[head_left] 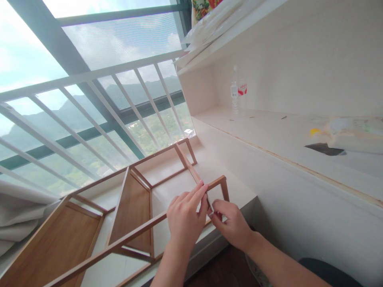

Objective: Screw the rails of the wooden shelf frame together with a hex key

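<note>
A brown wooden shelf rack (131, 207) lies on its side on the white window ledge (176, 187), its two shelf boards standing upright. My left hand (185, 217) grips a thin rail of the rack near its right end frame. My right hand (231, 223) pinches the lower part of that end frame, right beside the left hand; whether a small part is between its fingers cannot be told.
A white railing (89, 103) and a large window stand behind the ledge. To the right runs a white built-in desk (269, 135) with a plastic water bottle (235, 93), plastic bags (350, 133) and a dark flat object (324, 149). A grey curtain (18, 211) hangs at the left.
</note>
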`<control>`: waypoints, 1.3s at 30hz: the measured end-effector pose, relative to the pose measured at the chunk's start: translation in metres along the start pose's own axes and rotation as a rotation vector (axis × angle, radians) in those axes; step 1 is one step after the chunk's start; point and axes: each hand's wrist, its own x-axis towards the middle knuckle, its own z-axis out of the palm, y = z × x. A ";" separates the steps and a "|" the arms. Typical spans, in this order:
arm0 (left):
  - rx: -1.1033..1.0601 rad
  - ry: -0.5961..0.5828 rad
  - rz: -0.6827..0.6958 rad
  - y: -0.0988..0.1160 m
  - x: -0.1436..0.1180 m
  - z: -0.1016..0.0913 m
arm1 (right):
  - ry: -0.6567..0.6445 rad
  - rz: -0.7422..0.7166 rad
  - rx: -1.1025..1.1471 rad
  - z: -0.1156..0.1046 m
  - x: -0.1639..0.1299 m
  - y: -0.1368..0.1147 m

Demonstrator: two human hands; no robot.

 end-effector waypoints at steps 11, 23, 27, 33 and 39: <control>0.011 0.034 0.010 -0.001 -0.001 0.002 | 0.020 0.058 0.025 -0.003 0.002 0.001; 0.008 0.035 0.000 -0.001 -0.002 0.004 | 0.033 0.060 0.172 -0.005 -0.002 -0.012; 0.026 0.037 0.015 -0.003 -0.003 0.004 | 0.073 0.036 0.122 -0.006 -0.004 -0.014; 0.028 0.034 0.011 -0.004 -0.003 0.006 | 0.089 -0.045 0.072 -0.005 -0.005 -0.012; 0.033 0.044 0.013 -0.003 -0.002 0.006 | 0.094 -0.123 0.007 -0.006 -0.007 -0.008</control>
